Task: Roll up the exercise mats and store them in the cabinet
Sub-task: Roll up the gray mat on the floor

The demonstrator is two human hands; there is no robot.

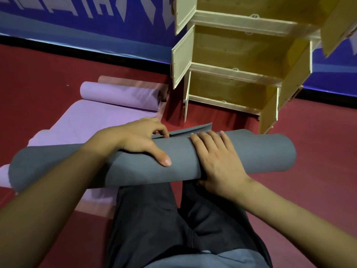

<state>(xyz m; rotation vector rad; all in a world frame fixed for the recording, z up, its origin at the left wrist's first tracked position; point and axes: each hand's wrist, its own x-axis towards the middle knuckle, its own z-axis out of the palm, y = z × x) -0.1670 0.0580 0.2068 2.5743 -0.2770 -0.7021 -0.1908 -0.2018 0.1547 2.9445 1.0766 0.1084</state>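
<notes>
Hands (pixel 135 138) (pixel 216 159) curled, gripping grey mat (pixel 260 151)

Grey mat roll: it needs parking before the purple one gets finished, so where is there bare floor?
Bare red floor lies right of the grey mat roll, below the cabinet. Left is crowded: the purple mat, half rolled, covers it.

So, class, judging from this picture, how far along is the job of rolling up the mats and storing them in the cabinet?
Done: the grey foam mat is rolled, with a loose flap at its far edge. In hand: left hand and right hand hold that roll across the lap. Left: the purple foam mat is only partly rolled, a pink mat lies beneath it, and the open pale wooden cabinet shows no mats inside.
</notes>
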